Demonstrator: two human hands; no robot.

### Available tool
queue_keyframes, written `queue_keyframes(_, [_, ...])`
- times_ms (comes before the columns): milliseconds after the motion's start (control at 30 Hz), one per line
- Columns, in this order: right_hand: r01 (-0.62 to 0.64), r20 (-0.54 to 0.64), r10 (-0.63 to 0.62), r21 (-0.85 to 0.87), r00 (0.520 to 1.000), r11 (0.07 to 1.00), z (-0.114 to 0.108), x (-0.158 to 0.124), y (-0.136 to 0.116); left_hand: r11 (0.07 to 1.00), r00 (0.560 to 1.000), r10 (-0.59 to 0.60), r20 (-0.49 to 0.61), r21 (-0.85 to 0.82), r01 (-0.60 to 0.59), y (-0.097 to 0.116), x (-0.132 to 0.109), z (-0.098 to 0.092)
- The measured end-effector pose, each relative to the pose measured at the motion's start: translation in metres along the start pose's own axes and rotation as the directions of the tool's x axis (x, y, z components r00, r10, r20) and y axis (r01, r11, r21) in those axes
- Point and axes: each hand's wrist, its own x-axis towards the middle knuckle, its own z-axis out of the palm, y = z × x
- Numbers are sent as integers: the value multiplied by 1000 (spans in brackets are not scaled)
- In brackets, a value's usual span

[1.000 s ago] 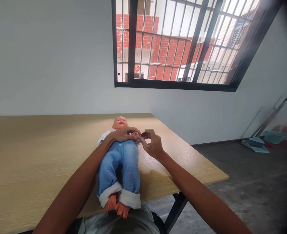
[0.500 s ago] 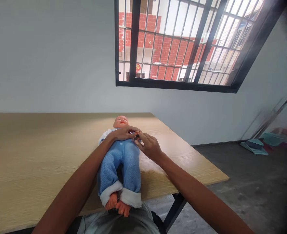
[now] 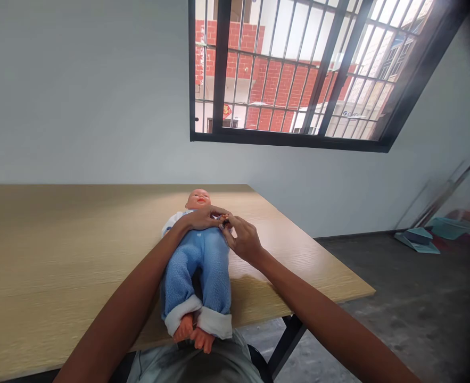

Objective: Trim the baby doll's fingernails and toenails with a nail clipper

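- The doll (image 3: 198, 252) lies face up at the frame's centre on the counter (image 3: 79, 255), feet toward the bottom.
- The left hand (image 3: 203, 217) crosses its torso, fingers closed around the doll's hand (image 3: 224, 216).
- The right hand (image 3: 245, 238), just beside, has its fingers pinching a small dark object (image 3: 225, 222).
- Upper right: a barred window (image 3: 290, 139).
- Right: a teal dustpan (image 3: 417, 247).

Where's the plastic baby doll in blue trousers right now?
In the head view, the baby doll lies on its back near the right end of the light wooden table, the left hand across its upper body.
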Motion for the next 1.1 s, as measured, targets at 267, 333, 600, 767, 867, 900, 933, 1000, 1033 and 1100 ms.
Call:
queue_keyframes(267, [-172, -132, 179, 57, 975, 983, -2, -3, 7, 998, 999, -50, -18, -39, 49, -5, -2, 1])
queue_keyframes(333, [-166, -108, 171, 51, 979, 985, -3, -3, 7, 998, 999, -49, -18, -47, 48, -5, -2, 2])
queue_keyframes(600, [-102, -21, 102, -30, 995, 994, -6, 1, 4, 998, 999, -49, -21, -48, 48, -5, 0, 2])
queue_keyframes(767, [-96, -9, 96, -58, 995, 994, -6, 5, 2, 999, 999, -37, -13, -32, 37, -7, 1, 2])
queue_keyframes(867, [-103, -16, 103, -57, 995, 993, -6, 8, 1, 999, 1000, -27, -2, -19, 27, -6, 1, 1])
queue_keyframes(900, [-107, -20, 106, -53, 994, 993, -6, 8, 1, 1000, 1000, -24, 2, -14, 24, -6, 1, 1])
queue_keyframes(933, [-115, -29, 113, -47, 993, 992, -6, 9, 1, 1000, 1000, -22, 6, -10, 22, -5, 1, 1])
queue_keyframes(1000, [-141, -56, 138, -34, 989, 989, -5, 10, 2, 1000, 1000, -18, 20, -1, 18, -4, 0, 1])
queue_keyframes(1033, [-155, -71, 153, -28, 986, 987, -5, 9, 2, 1000, 999, -16, 29, 2, 16, -3, 0, 1])
queue_keyframes(1100, [-174, -86, 171, -19, 981, 985, -5, 8, 3, 1000, 999, -13, 53, 5, 13, -3, 0, 1])
